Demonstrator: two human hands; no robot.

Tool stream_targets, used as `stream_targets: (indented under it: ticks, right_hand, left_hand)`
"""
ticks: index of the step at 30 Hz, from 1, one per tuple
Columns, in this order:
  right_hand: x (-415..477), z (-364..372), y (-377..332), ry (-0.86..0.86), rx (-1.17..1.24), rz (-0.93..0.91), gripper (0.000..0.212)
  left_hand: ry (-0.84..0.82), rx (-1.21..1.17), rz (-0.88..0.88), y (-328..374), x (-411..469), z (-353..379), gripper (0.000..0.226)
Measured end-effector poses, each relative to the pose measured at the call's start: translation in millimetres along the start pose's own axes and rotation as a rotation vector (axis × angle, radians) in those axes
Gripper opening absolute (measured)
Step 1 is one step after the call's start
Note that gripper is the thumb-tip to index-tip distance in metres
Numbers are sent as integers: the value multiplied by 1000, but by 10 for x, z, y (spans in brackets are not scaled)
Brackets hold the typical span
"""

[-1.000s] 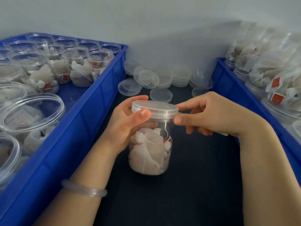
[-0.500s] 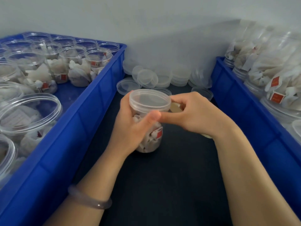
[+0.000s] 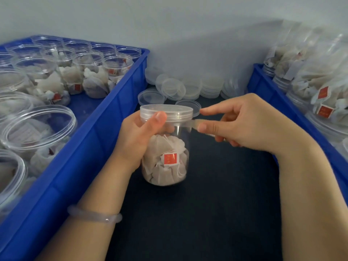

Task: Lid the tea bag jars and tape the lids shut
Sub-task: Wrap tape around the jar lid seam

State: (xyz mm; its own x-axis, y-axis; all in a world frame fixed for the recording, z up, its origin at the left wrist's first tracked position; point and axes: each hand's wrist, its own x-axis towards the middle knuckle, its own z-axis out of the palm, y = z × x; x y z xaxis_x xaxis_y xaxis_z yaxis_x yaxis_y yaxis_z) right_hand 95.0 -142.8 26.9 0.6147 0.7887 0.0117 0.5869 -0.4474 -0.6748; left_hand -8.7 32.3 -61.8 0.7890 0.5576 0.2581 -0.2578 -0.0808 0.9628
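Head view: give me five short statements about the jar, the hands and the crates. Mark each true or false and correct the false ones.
1. The tea bag jar has its lid on. True.
2. The left hand grips that jar. True.
3. The jars in the left blue crate are all lidded. False: they stand open.
4. The right hand lies flat on the table. False: it pinches a clear strip, apparently tape, beside the lid.
5. Loose lids lie behind the jar. True.

Plain pale grey wall (image 3: pixel 169 17) behind a dark matte tabletop (image 3: pixel 216 213), under soft, even light.
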Motion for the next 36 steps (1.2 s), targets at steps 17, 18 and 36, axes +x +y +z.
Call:
stream_targets:
  ticks: [17,18,36]
  right_hand:
    - [85,54,107,-269,199,-63,39]
    - [87,60,103,-232,193,-68,37]
    - [104,120,48,-143,136,-30,73]
  left_hand:
    - [-192,-79,-13,-35,-45,35,89]
    - [-92,5,55,-30,-38,36,81]
    - [-118,-3,-15,-94,41,-112,98]
